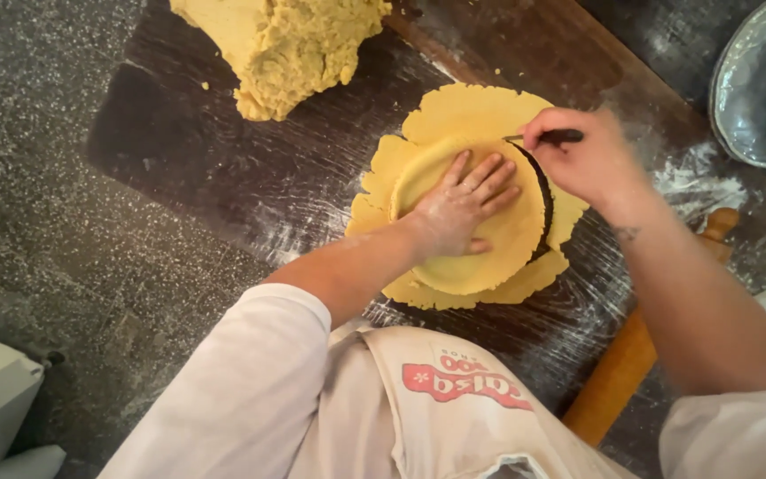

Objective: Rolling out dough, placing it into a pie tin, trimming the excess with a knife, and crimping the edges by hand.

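Observation:
A rolled sheet of yellow dough (pixel 480 111) lies on a dark floured board (pixel 223 168). My left hand (pixel 463 206) presses flat, fingers spread, on a round dough-covered form in the middle of the sheet. My right hand (pixel 582 158) grips a small dark-handled knife (pixel 553 137) whose tip meets the dough at the upper right rim of the round. A dark cut line curves down the round's right side.
A big lump of yellow dough (pixel 290 44) sits at the board's far end. A wooden rolling pin (pixel 631 355) lies at the right near my apron. Metal pie tins (pixel 760 89) are stacked at the top right. A speckled counter (pixel 37 195) runs along the left.

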